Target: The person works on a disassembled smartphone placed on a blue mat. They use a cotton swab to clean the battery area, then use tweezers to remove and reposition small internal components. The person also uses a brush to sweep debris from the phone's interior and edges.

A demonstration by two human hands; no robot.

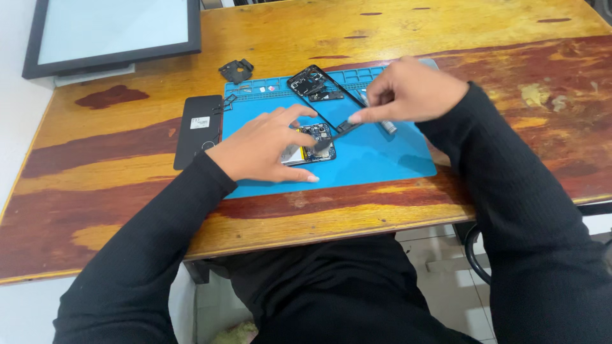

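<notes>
A person in black sleeves works over an opened phone at a worn wooden table [127,210], seen from a head-worn camera. Nearest, the left hand [264,145] lies flat on the opened phone [311,145], fingers spread apart and pressing it down onto the blue work mat [376,162]; it pins the phone rather than closing round it. The phone sits at the mat's middle, its circuit board and small parts bared at the right end, beyond the fingertips. The right hand [408,89], just beyond and to the right, has thumb and fingers pinched together on a slim dark tool [341,130], whose tip comes down at the exposed board. A silvery cylindrical object [387,126] lies on the mat under that hand. The phone looks light, flat and stiff, but with its back off it is likely fragile: the safest hold seems to be the outer edges or the covered left part, well clear of the board. To the left of the mat lies a black back cover [197,130]. Farther off, at the mat's far edge, rest a black phone frame [315,81] and small loose parts; a black bracket [236,70] sits just beyond. A framed screen [111,32] stands at the far left corner.
</notes>
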